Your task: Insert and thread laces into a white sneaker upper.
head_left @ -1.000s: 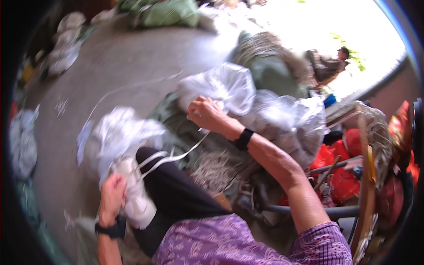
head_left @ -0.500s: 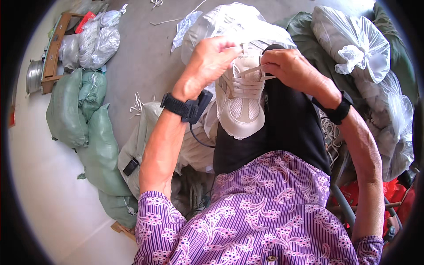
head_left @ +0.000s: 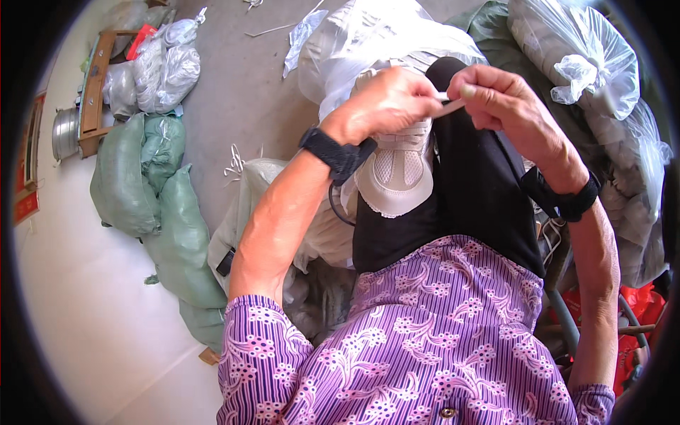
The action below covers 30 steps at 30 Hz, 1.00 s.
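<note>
lace [head_left: 450,108] caught my eye first, a pale strip above the black trousers [head_left: 474,184]. who has it?

both sides. the left hand [head_left: 393,105] has its fingers bunched, the tips drawn together on it, and the right hand [head_left: 506,103] has it pinched between thumb and finger. neither one is spread; the two sets of fingertips are near each other.

and the shoe [head_left: 395,180]?

on the lap, its toe turned toward the person. the front shows mesh panels and rows of lacing; the left hand and its wrist hide much of the rest.

anything on the wrists?

a black strap on each, the left strap [head_left: 338,152] and the right strap [head_left: 563,195].

what lies around them?

a clear plastic bag [head_left: 386,35] just beyond the shoe, and green sacks [head_left: 170,227] piled well off to the left, near a wooden frame [head_left: 95,88]. over on the right there's a knotted clear bag [head_left: 588,64], and low down beyond the forearm, some red plastic [head_left: 641,304], partly hidden.
</note>
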Each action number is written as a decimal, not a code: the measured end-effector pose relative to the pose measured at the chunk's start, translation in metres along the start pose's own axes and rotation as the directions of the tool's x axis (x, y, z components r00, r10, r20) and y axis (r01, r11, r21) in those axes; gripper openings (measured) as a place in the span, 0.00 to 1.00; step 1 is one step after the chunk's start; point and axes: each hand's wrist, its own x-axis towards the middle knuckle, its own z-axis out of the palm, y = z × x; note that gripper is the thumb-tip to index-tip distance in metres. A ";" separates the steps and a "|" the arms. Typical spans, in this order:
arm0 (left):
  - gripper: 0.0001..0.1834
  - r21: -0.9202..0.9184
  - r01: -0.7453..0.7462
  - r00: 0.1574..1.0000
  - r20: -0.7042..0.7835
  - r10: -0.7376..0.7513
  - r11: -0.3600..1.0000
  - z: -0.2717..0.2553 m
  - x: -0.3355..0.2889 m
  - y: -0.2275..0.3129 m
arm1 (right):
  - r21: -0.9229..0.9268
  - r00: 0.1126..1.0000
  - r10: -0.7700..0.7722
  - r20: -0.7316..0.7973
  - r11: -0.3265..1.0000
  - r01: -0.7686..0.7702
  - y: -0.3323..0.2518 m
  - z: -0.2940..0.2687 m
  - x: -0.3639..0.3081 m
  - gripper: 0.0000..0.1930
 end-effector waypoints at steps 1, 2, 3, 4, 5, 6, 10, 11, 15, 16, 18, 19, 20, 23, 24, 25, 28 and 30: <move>0.11 -0.208 0.013 0.997 -0.075 -0.030 0.978 -0.002 -0.004 -0.001 | -0.035 0.999 -0.017 -0.047 0.999 0.016 0.002 -0.004 0.000 0.10; 0.10 -0.364 0.090 0.984 -0.111 -0.139 0.927 -0.004 -0.011 -0.001 | -0.072 0.995 -0.035 -0.095 0.997 0.028 0.006 -0.010 0.001 0.10; 0.10 -0.522 0.091 0.974 -0.132 -0.187 0.848 -0.009 -0.020 -0.009 | -0.055 0.997 -0.032 -0.077 0.998 0.028 0.008 -0.014 0.003 0.09; 0.10 -0.666 0.081 0.962 -0.142 -0.233 0.741 -0.011 -0.027 -0.021 | -0.048 0.996 -0.033 -0.078 0.998 0.029 0.012 -0.019 0.002 0.09; 0.10 -0.663 0.087 0.962 -0.139 -0.237 0.743 -0.012 -0.032 -0.031 | -0.091 0.994 -0.037 -0.101 0.995 0.028 0.018 -0.022 0.002 0.09; 0.11 -0.756 0.061 0.954 -0.147 -0.260 0.652 -0.013 -0.035 -0.039 | -0.135 0.992 -0.043 -0.123 0.990 0.026 0.021 -0.025 0.002 0.08; 0.10 -0.884 -0.019 0.932 -0.185 -0.312 0.467 -0.002 -0.043 -0.063 | -0.164 0.987 -0.018 -0.158 0.986 -0.009 0.023 -0.031 -0.001 0.08; 0.09 -0.891 -0.044 0.930 -0.201 -0.308 0.452 -0.001 -0.044 -0.066 | -0.139 0.989 -0.015 -0.145 0.990 -0.006 0.024 -0.034 -0.001 0.07; 0.09 -0.898 -0.098 0.928 -0.238 -0.286 0.428 0.003 -0.051 -0.082 | -0.225 0.985 -0.014 -0.174 0.974 -0.026 0.031 -0.039 -0.003 0.07; 0.09 -0.920 -0.131 0.926 -0.246 -0.285 0.368 0.007 -0.053 -0.082 | -0.217 0.987 -0.011 -0.162 0.976 -0.025 0.031 -0.039 -0.005 0.07; 0.09 -0.938 -0.166 0.923 -0.256 -0.286 0.306 0.009 -0.057 -0.083 | -0.211 0.989 -0.008 -0.148 0.977 -0.024 0.029 -0.039 -0.011 0.07; 0.08 -0.944 -0.220 0.922 -0.284 -0.262 0.246 0.008 -0.060 -0.083 | -0.117 0.988 0.036 -0.147 0.992 -0.054 0.024 -0.040 -0.015 0.08; 0.08 -0.944 -0.273 0.919 -0.313 -0.240 0.183 0.006 -0.064 -0.084 | -0.022 0.987 0.080 -0.142 0.996 -0.084 0.021 -0.042 -0.020 0.08; 0.09 -0.919 -0.386 0.899 -0.394 -0.193 0.079 -0.007 -0.078 -0.084 | 0.234 0.969 0.070 -0.236 0.972 -0.014 0.023 -0.074 -0.053 0.13; 0.09 -0.885 -0.465 0.871 -0.462 -0.168 0.027 -0.013 -0.084 -0.086 | 0.423 0.962 0.091 -0.258 0.906 0.027 0.027 -0.089 -0.066 0.15; 0.11 -0.865 -0.502 0.856 -0.496 -0.147 -0.003 -0.020 -0.093 -0.089 | 0.521 0.958 0.061 -0.281 0.848 0.099 0.034 -0.114 -0.084 0.16; 0.12 -0.779 -0.627 0.772 -0.625 -0.114 0.025 -0.041 -0.124 -0.097 | 0.629 0.923 -0.047 -0.381 0.719 0.296 0.052 -0.184 -0.138 0.19; 0.12 -0.728 -0.683 0.717 -0.684 -0.135 0.058 -0.053 -0.147 -0.103 | 0.631 0.879 -0.119 -0.462 0.652 0.420 0.055 -0.212 -0.175 0.20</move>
